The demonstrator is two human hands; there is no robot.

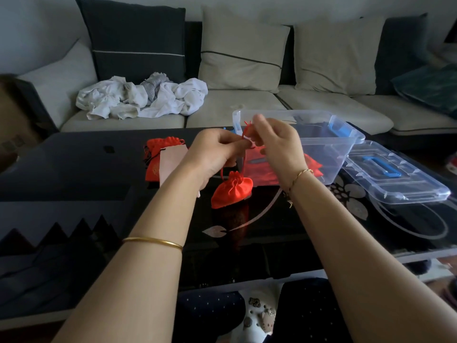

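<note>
The red drawstring pouch [232, 189] is dangled just over the black glass table [321, 226] by its red cord [244, 134], which is pinched up high by the left hand [217, 152] and right hand [279, 144], both forearms raised, fingers curled tight.

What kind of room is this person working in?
Most likely a home living room: a sofa with loose cushions and crumpled clothes stands behind a glossy black coffee table, where the left hand and right hand pinch the drawstring of a red pouch.
</note>
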